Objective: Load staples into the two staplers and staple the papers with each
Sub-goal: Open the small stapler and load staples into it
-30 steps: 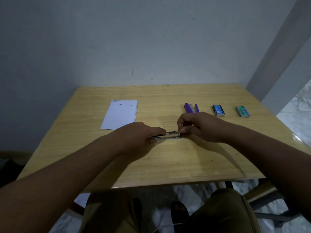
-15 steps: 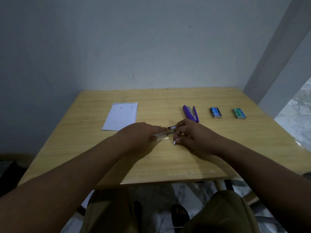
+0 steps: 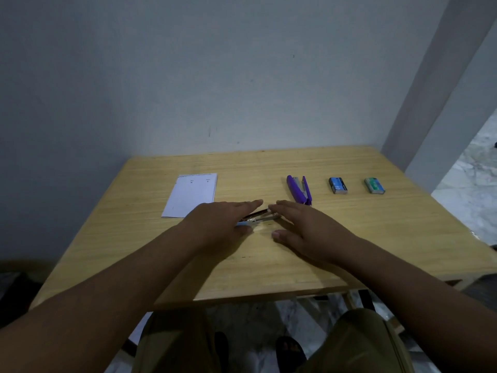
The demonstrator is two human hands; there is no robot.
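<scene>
While both our hands lie low over the middle of the tabletop point(image 3: 309, 259), a small metal stapler point(image 3: 259, 217) sits between them, its silver body angled from lower left to upper right and mostly hidden under our left hand point(image 3: 217, 224). That hand lies flat on it, fingers point(image 3: 248, 204) stretched forward and close together, thumb at the near side by the stapler's lower end. Our right hand point(image 3: 304, 227) is flat as well, palm down, its fingers point(image 3: 281, 204) extended together toward the stapler's far tip and touching it or nearly so (we cannot tell which), with the thumb point(image 3: 279, 235) spread apart from them toward us. Neither hand pinches anything that we can see.

Just beyond our right hand lies the purple stapler point(image 3: 299, 190), hinged open in a narrow V with its metal channel showing between the two arms. To its right, well apart, a blue box point(image 3: 337, 185) of staples rests on the wood, and farther right again a green box point(image 3: 374, 185). On the left half of the tabletop, beyond our left hand, a small stack of white papers point(image 3: 191, 194) lies flat, a few tiny marks near its far edge; its near corner sits close to our left wrist. Below the table edge we see our knees and dark footwear on a pale marbled floor point(image 3: 468, 189).
</scene>
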